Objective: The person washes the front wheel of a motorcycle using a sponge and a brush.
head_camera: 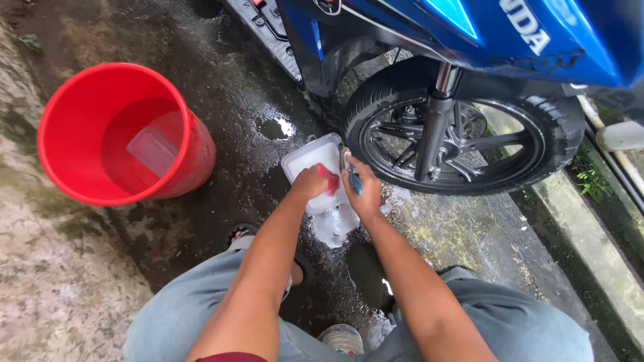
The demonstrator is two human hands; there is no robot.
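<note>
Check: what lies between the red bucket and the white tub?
Head view: only wet dark pavement separates the red bucket from the white tub, with a small puddle nearby.

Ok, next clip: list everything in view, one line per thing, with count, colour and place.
bucket: one, red, left on wet ground, clear tub floating inside
clear container: one, whitish, on ground beside the wheel
red cloth: one, red, in left hand over the container
brush: one, blue handle, in right hand
front wheel: one, black, right of centre
motorcycle body: one, blue, top right
left hand: one, gripping the red cloth
right hand: one, gripping the brush
</note>
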